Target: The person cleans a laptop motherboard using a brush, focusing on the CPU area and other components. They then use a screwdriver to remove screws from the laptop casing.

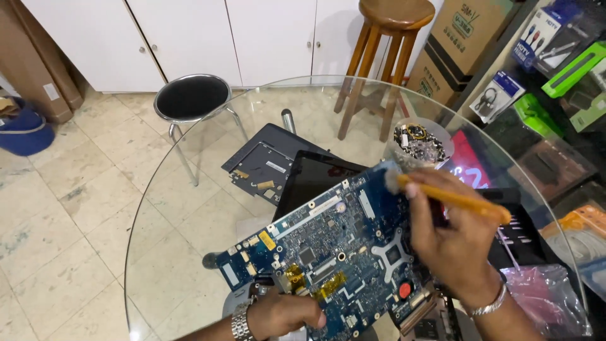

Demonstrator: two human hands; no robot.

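A blue laptop circuit board [328,246] is held tilted above a round glass table [189,208]. My left hand [284,314], with a metal watch on the wrist, grips the board's near edge from below. My right hand [451,237], wearing a metal bracelet, holds an orange-handled brush [454,199]. The brush's pale bristles touch the board's upper right corner.
A black laptop panel [315,173] and a dark grey cover [262,161] lie on the glass behind the board. A tub of small parts [418,144] stands at the back right, a pink plastic bag [546,297] at the right. A black stool [192,98], a wooden stool [394,19] and cardboard boxes [464,35] stand beyond.
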